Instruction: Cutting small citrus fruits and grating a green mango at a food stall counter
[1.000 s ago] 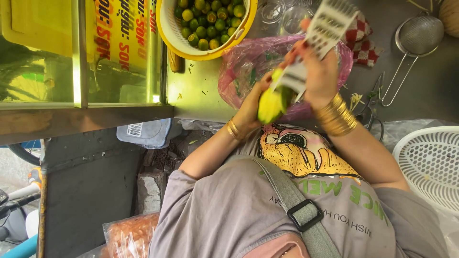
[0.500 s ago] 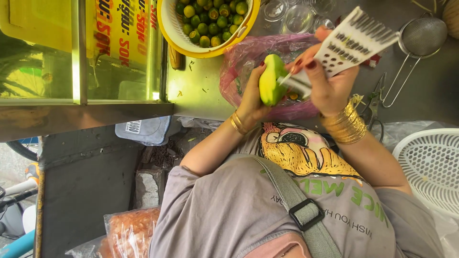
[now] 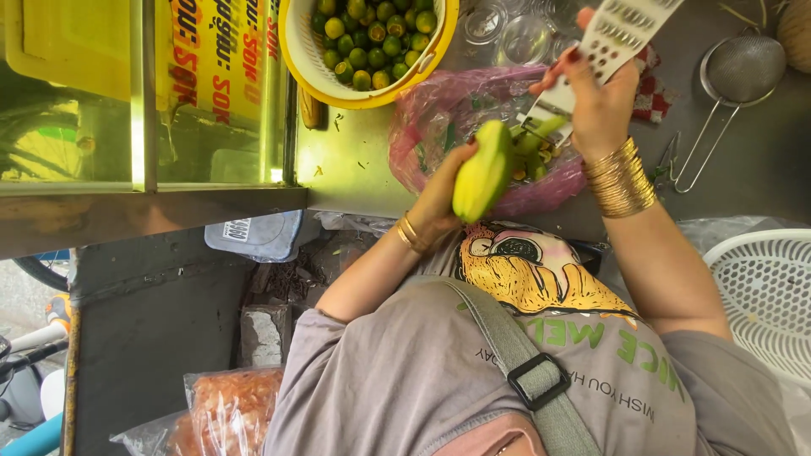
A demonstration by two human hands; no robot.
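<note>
Mango (image 3: pixel 483 173) in left-hand (image 3: pixel 446 196) grip

i see the right hand (image 3: pixel 601 101) has carried the flat grater (image 3: pixel 621 34) higher and farther off from the mango (image 3: pixel 483 171), so its blade end now only just meets the fruit's upper tip. the left hand (image 3: pixel 443 198) has tipped the mango lower, more on end, nearer the pink bag (image 3: pixel 439 110) below the grip.
</note>
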